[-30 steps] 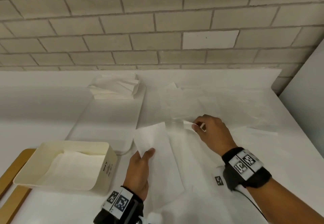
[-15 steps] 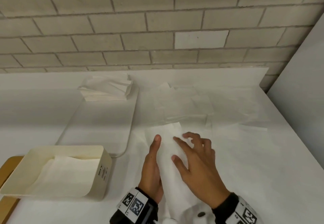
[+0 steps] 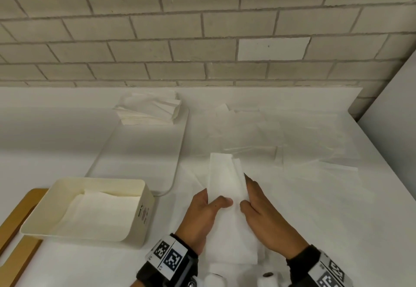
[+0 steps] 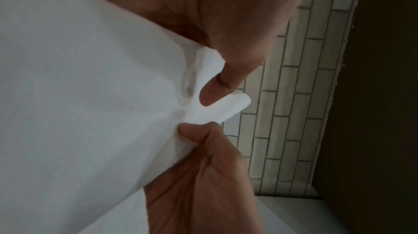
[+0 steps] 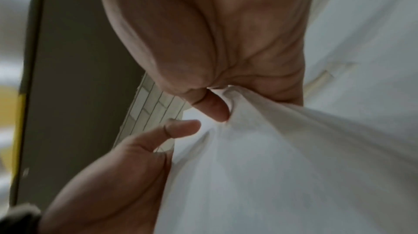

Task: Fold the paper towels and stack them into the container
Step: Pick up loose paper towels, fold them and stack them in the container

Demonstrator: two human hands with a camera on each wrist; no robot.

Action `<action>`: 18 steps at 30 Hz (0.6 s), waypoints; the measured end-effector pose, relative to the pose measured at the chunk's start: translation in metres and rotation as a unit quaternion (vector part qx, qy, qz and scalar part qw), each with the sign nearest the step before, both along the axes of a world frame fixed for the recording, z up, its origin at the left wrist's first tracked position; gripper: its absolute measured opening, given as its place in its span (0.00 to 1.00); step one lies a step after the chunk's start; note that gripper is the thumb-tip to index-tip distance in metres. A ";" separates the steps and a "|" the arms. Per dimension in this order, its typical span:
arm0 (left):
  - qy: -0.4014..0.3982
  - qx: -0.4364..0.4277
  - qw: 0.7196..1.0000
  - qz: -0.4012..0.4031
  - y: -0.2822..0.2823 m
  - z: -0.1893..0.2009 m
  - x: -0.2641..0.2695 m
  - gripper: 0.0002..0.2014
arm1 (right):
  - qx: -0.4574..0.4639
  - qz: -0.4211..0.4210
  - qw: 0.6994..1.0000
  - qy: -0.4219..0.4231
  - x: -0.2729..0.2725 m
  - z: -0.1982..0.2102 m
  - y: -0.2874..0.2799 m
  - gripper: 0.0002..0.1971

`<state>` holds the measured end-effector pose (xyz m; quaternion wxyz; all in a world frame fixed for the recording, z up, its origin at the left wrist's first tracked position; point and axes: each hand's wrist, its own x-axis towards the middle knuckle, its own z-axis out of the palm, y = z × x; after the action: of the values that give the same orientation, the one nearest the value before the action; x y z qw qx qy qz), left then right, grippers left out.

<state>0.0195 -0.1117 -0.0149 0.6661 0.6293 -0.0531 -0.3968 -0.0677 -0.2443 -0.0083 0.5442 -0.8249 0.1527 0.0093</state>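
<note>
A long white paper towel point(image 3: 225, 181), folded into a narrow strip, lies lengthwise in front of me on the table. My left hand point(image 3: 216, 203) grips its left edge, thumb on top and fingers hidden below. My right hand point(image 3: 252, 194) pinches its right edge. The left wrist view shows thumb and fingers closed on the towel point(image 4: 90, 94), and in the right wrist view the towel point(image 5: 271, 166) bunches between thumb and finger. The cream container point(image 3: 144, 199) stands to the left with a folded towel point(image 3: 99, 212) flat inside.
A stack of paper towels point(image 3: 148, 111) sits at the far end of a white tray point(image 3: 144, 151). Loose flat towels point(image 3: 292, 142) cover the table to the right. A wooden board point(image 3: 13, 230) lies under the container, with a brick wall behind and a grey panel point(image 3: 391, 118) on the right.
The right hand folded the towel's right side over to the left, then both hands pressed it flat. Now both hands hold the strip by its side edges.
</note>
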 end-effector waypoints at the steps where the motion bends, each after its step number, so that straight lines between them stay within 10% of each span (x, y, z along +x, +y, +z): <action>1: -0.008 -0.002 1.000 0.000 0.001 0.001 0.001 0.13 | 0.015 -0.005 1.000 -0.007 0.000 0.000 0.000 0.30; 18: -0.032 -0.036 0.998 0.033 0.013 0.012 0.003 0.13 | 0.034 0.011 0.999 0.006 -0.008 0.003 -0.003 0.20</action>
<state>0.0230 -0.0991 -0.0032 0.6989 0.6186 -0.0680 -0.3525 -0.0759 -0.2472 -0.0050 0.5705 -0.8078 0.1465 0.0253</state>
